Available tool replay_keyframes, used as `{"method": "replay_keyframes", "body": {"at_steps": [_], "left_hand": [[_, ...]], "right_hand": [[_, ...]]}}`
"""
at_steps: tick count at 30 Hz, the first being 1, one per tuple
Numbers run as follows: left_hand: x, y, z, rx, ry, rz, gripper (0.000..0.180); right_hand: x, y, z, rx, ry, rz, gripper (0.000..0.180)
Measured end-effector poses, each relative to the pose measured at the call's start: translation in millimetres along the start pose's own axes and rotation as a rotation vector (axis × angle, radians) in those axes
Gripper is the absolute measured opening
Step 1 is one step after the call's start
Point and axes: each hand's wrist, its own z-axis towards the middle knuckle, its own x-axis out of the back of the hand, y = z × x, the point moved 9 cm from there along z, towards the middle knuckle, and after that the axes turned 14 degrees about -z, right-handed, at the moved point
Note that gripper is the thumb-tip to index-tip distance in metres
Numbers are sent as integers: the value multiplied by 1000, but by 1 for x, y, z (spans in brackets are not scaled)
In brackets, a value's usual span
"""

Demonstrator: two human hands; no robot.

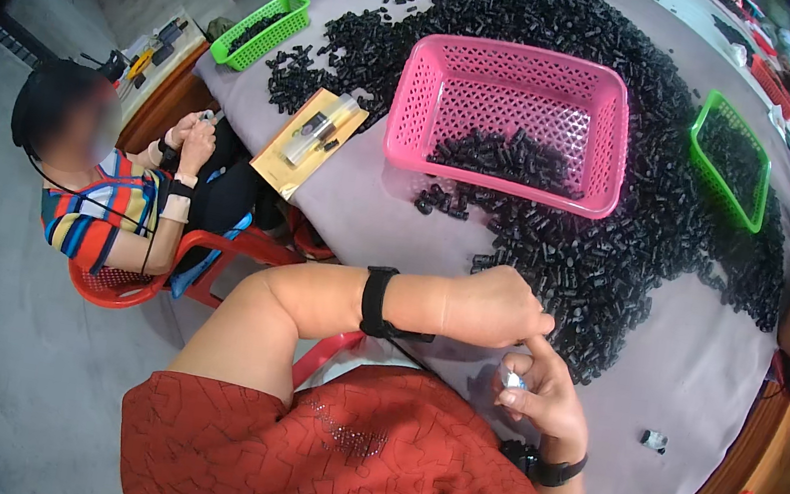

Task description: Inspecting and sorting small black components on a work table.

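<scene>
Fingers (522, 364) of right hand (541, 394) pinch small whitish part (512, 379).

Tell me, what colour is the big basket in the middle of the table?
Pink. The big basket shows best in the head view, with small black pieces inside.

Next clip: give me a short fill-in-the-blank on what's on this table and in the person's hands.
1. The big basket in the middle of the table is ___.
2. The two smaller baskets are ___.
3. The loose pile of small parts on the table is ___ in colour.
4. The right hand holds a small ___ piece, with the left hand beside it.

Missing words: pink; green; black; white
</scene>
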Motion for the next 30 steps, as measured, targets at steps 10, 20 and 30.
{"method": "replay_keyframes", "body": {"at_steps": [10, 20, 30], "left_hand": [[-11, -1, -4, -15, 52, -90, 18], [45, -19, -21, 92, 244, -425, 47], [20, -64, -68, 541, 259, -324, 14]], "right_hand": [[3, 13, -3, -56, 60, -75, 51], [17, 1, 4, 66, 163, -14, 58], [64, 16, -8, 76, 620, 98, 19]]}}
